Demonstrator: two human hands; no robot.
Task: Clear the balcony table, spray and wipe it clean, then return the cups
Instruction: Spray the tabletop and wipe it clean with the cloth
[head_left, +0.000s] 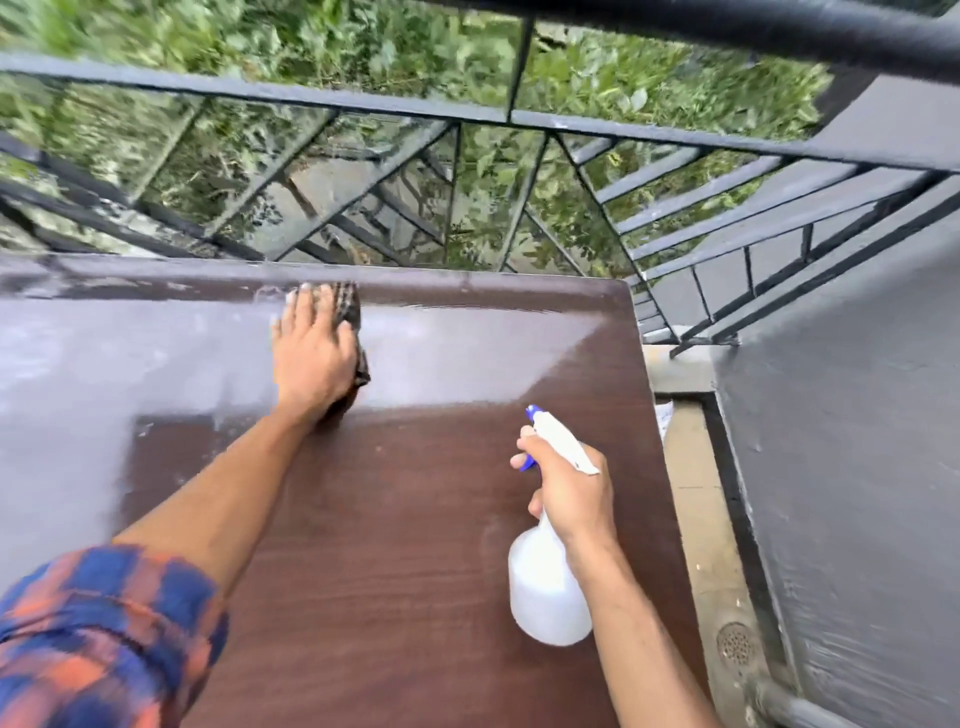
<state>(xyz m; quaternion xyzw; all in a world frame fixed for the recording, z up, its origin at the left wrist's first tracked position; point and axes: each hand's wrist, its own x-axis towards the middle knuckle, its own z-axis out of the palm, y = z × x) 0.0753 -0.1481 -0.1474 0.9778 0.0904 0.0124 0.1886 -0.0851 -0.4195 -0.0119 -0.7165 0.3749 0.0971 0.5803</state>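
Table (415, 519) filled the head view, dark brown wood, its far half shining pale beside the black railing (467, 114). Left hand (311, 348) lay flat, fingers straight, pressing a dark cloth (356, 312) onto the top near the far edge. Right hand (571, 488) was curled round the neck of the white spray bottle (545, 587), forefinger at the blue trigger, over the table's near right part

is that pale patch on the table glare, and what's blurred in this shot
Head view: the pale patch on the far half of the table reads as sky glare, perhaps on wet film; the plaid sleeve and top-left foliage are motion-blurred, the left hand on the cloth slightly soft; the wide-angle lens bows the railing.
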